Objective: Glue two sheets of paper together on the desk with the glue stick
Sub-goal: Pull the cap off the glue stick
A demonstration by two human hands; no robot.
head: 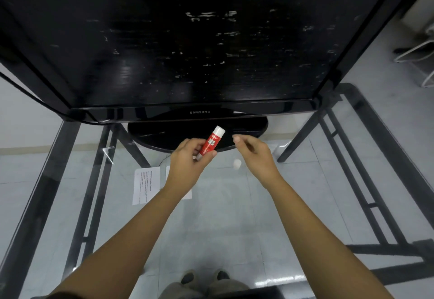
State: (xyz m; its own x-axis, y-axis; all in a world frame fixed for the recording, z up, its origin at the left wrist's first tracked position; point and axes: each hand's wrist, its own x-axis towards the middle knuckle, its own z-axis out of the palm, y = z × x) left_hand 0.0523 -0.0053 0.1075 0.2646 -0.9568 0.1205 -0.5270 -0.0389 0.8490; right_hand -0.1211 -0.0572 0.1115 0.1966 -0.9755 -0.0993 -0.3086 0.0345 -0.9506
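Observation:
My left hand (187, 161) grips a red glue stick (209, 145) by its lower end, holding it tilted with its white top pointing up and to the right, just in front of the monitor base. My right hand (252, 155) hovers to the right of the stick, a short gap away, fingers relaxed and holding nothing. A small white cap-like piece (237, 164), blurred, shows between my hands near the glass. A printed paper sheet (145, 186) lies on the glass desk (234, 216) left of my left wrist. A second sheet (168, 175) lies beside it, mostly hidden under my left forearm.
A large black Samsung monitor (199, 40) fills the far half of the desk on an oval black base (164, 134). The desk's dark metal frame (366, 181) and the tiled floor show through the glass. My shoes (204, 276) are visible below.

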